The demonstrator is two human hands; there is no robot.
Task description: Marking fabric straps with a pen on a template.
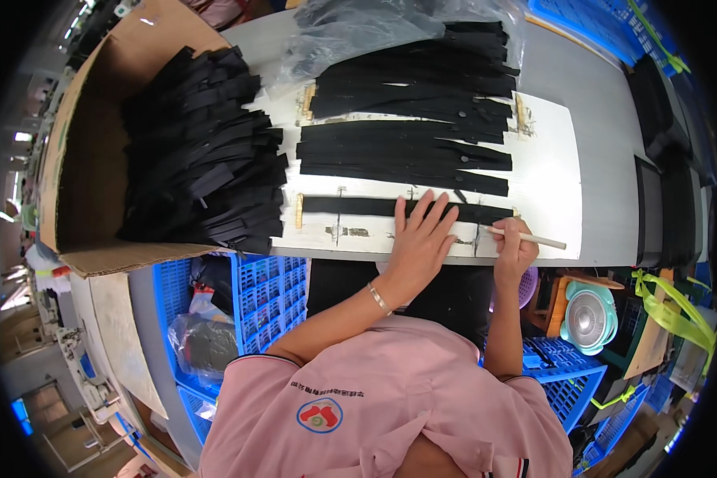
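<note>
A single black fabric strip (350, 205) lies straight across a white board (546, 175), between tan tape marks near its two ends. My left hand (424, 233) rests flat on the strip, fingers spread. In my right hand (515, 244) is a slim, pale marking pen (543, 240), held near the strip's right end with its tip pointing left. Dark lines and smudges mark the board below the strip. Farther up, more black strips (398, 147) lie side by side in rows, some with small round light spots near their right ends.
At the left, a cardboard box (95, 259) lies on its side, full of black strips (199, 151). Clear plastic sheeting (327, 40) covers the far strips. Dark boxy objects (665, 207) stand at the right edge. Blue crates (271, 299) and a small teal fan (589, 317) are below table level.
</note>
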